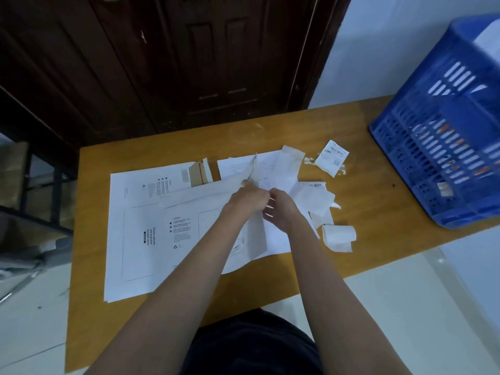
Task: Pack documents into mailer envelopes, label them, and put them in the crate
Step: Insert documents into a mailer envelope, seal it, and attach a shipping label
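Two bare forearms reach forward from the bottom edge over a yellow-brown wooden table, meeting above the middle of it. Closed fingers of the left hand pinch the raised flap of a white mailer envelope, which is lifted off the table and slopes up to a point beyond the knuckles. Just beside it, the right hand has its fingers curled around a white sheet of paper at the envelope's mouth; how tight that grip is cannot be told. Under and left of the hands lies a spread of flat white mailer envelopes with printed black text, one showing a brown cardboard flap. Torn white label backings and a small printed label are scattered to the right, with a white paper roll near the table's front edge. A blue slotted plastic crate stands at the far right, with some white envelopes inside
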A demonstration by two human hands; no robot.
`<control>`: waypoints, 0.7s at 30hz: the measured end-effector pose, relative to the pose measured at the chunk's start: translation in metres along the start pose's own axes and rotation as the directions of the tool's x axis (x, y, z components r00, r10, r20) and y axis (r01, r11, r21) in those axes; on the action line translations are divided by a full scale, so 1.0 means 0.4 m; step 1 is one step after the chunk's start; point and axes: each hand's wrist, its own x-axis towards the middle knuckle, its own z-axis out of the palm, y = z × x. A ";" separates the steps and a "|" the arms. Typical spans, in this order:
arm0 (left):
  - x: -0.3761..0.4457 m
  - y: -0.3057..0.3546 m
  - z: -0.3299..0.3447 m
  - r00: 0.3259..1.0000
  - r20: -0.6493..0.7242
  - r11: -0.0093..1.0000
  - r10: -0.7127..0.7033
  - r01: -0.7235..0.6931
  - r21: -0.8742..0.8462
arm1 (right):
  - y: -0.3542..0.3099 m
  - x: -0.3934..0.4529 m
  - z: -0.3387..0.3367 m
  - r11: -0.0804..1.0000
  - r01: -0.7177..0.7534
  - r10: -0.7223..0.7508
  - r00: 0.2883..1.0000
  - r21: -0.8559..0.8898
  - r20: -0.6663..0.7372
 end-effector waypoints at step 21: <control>-0.183 -0.040 -0.359 0.915 0.243 0.860 0.321 -0.174 -0.480 | 0.042 0.033 0.082 0.973 -0.164 0.155 0.986 -0.165 -0.066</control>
